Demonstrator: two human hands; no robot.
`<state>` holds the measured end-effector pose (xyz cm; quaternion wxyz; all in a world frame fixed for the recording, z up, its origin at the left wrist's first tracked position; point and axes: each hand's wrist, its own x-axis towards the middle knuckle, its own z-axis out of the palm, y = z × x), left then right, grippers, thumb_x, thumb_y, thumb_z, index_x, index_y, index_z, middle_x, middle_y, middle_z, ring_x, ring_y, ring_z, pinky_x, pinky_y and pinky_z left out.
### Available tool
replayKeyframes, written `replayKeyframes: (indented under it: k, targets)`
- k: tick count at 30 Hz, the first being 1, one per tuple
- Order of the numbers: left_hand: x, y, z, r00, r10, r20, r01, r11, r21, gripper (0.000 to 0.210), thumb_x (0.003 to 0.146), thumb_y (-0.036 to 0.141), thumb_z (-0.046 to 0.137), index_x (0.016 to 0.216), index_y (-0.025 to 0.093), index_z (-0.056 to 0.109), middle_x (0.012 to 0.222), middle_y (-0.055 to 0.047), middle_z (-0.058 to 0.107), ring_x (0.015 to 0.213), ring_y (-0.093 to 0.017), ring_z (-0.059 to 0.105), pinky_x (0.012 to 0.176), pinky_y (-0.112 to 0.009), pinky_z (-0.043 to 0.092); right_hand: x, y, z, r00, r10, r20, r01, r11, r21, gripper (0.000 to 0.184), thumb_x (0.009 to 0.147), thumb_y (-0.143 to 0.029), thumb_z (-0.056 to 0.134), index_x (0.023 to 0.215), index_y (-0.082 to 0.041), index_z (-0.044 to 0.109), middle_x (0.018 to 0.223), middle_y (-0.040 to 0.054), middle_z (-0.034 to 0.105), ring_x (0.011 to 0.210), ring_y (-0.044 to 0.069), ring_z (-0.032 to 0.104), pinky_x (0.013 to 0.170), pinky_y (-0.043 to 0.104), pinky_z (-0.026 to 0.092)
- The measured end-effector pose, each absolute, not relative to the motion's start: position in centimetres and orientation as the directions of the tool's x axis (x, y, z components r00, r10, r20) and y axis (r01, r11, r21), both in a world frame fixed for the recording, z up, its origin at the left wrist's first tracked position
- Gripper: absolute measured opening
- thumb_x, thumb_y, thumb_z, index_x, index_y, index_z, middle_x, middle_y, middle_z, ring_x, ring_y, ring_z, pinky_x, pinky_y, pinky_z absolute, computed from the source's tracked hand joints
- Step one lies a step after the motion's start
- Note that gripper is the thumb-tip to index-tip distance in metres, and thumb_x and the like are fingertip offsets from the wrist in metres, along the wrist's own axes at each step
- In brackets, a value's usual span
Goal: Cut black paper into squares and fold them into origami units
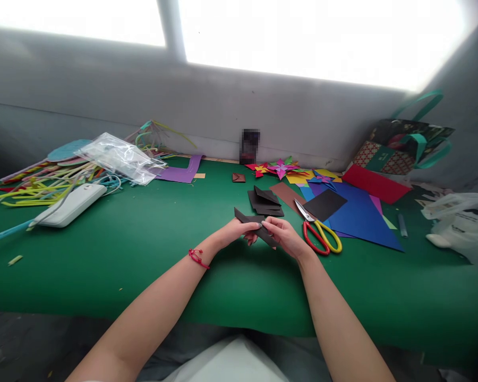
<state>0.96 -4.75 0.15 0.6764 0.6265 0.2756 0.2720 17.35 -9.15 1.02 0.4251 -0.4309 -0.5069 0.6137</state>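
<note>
Folded dark paper [267,237] held over the green table [143,265]

I see the left hand [239,231] pinching it between thumb and fingers, the right hand [286,236] pinching it just beside. A red bracelet [199,259] circles the left wrist. Black folded papers [265,200] lie just beyond, and scissors [310,218] rest near the right hand.

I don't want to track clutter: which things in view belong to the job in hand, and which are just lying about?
Part of the job, apparently:
black paper, held
folded black pieces
black sheet
perhaps scissors

Likely just lying about:
coloured strips
white plastic bag
gift bag
</note>
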Motion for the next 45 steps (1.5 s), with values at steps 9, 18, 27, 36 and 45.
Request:
replayKeyframes:
  k: [9,18,27,36,45]
  targets:
    - [0.7,-3.5,-0.3,0.543,0.840,0.013,-0.028,0.003,1.000,0.040,0.074,0.047,0.050,0.054,0.013,0.051,0.044,0.000,0.046,0.041,-0.009,0.044,0.044,-0.023,0.037,17.4,-9.0,1.0,-0.316,0.947,-0.054,0.050,-0.040,-0.998,0.030,0.074,-0.045,0.055,0.087,-0.018,0.050,0.056,0.0013,0.062,0.044,0.011,0.050,0.043,0.022,0.036]
    - [-1.3,-1.4,0.5,0.349,0.937,0.009,-0.086,0.023,0.996,0.049,0.073,0.060,0.040,0.076,0.015,0.060,0.070,-0.004,0.057,0.058,-0.012,0.055,0.053,-0.023,0.042,17.3,-9.0,1.0,-0.260,0.965,-0.045,0.078,-0.025,-0.997,0.030,0.072,-0.047,0.057,0.078,-0.018,0.048,0.054,0.0013,0.064,0.043,0.011,0.051,0.045,0.022,0.037]
    - [-2.5,-2.4,1.9,0.504,0.863,0.043,0.175,-0.151,0.973,0.032,0.069,0.045,0.056,0.075,0.014,0.063,0.074,-0.005,0.063,0.071,-0.015,0.055,0.065,-0.024,0.041,17.7,-9.0,0.6,-0.356,0.933,-0.058,0.143,-0.007,-0.990,0.027,0.071,-0.041,0.060,0.078,-0.016,0.055,0.053,0.0010,0.062,0.044,0.010,0.050,0.045,0.022,0.036]
    - [-2.8,-2.7,1.0,0.716,0.678,-0.168,0.363,-0.155,0.919,0.033,0.066,0.047,0.058,0.062,0.014,0.059,0.059,-0.003,0.063,0.060,-0.016,0.058,0.055,-0.023,0.041,17.7,-8.1,-0.8,-0.284,0.957,-0.065,0.147,-0.024,-0.989,0.031,0.070,-0.042,0.059,0.086,-0.016,0.057,0.056,0.0021,0.062,0.044,0.010,0.050,0.041,0.021,0.039]
    - [-0.3,-2.6,-0.5,0.484,0.875,-0.006,0.097,-0.047,0.994,0.034,0.069,0.046,0.057,0.070,0.012,0.058,0.061,-0.005,0.063,0.057,-0.013,0.057,0.059,-0.024,0.043,18.0,-7.2,-1.5,-0.038,0.995,-0.088,-0.254,-0.095,-0.963,0.031,0.069,-0.040,0.063,0.088,-0.018,0.053,0.078,0.0056,0.064,0.052,0.008,0.051,0.040,0.016,0.039]
